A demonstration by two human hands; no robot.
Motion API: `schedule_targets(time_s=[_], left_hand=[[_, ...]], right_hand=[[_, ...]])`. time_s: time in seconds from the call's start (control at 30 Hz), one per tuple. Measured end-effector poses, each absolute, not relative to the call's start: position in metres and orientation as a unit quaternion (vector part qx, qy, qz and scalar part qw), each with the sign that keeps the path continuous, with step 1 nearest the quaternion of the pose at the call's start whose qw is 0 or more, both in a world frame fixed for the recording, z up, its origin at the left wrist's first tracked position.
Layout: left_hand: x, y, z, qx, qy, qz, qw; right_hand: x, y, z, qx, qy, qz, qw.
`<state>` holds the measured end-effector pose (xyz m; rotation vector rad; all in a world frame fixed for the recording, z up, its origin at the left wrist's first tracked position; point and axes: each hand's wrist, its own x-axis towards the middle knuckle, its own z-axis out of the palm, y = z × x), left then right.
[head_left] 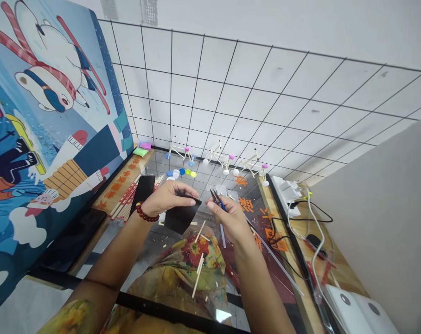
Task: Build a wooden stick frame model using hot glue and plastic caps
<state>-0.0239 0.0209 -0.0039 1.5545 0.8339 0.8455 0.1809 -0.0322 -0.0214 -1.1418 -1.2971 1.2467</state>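
Note:
My left hand [170,199], a string of dark red beads [146,213] round its wrist, pinches the upper edge of a black sheet [181,219] between thumb and fingers. The sheet hangs at a tilt over the glass tabletop [137,264]. Close by on the right, my right hand [227,215] is closed round small blue-handled scissors [218,200]. Their dark blades point up and away, slightly parted, apart from the sheet. Another black strip [142,192] lies left of my left hand, over a bundle of wooden sticks [125,199].
Several stick frames [215,155] with coloured round feet stand along the back, before small coloured caps [181,172]. Loose sticks [198,273] and scraps lie on the glass. A power strip [287,197] with cables is at right. A printed panel [57,139] stands left.

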Motion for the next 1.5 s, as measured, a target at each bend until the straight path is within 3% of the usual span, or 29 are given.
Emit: schedule_targets(time_s=[0.23,0.43,0.63,0.77,0.97,1.23,1.5], left_hand=[[-0.016,0.016,-0.002,0.679,0.353,0.331,0.552],[-0.003,0.014,-0.009,0.599,0.368,0.406,0.584],[-0.005,0.013,-0.008,0.567,0.363,0.388,0.630],[-0.002,0.010,-0.009,0.614,0.346,0.395,0.590],[0.012,0.002,-0.018,0.688,0.381,0.392,0.477],[0.025,-0.010,-0.026,0.742,0.336,0.368,0.448],[0.036,-0.009,-0.041,0.773,0.356,0.379,0.364]], right_hand=[[0.177,-0.032,-0.028,-0.465,-0.571,0.483,0.475],[0.174,-0.034,-0.027,-0.522,-0.587,0.346,0.513],[0.176,-0.042,-0.023,-0.523,-0.655,0.292,0.461],[0.179,-0.055,-0.027,-0.546,-0.646,0.270,0.459],[0.182,-0.061,-0.042,-0.559,-0.554,0.306,0.535],[0.182,-0.061,-0.065,-0.526,-0.533,0.359,0.557],[0.180,-0.068,-0.090,-0.541,-0.548,0.281,0.573]])
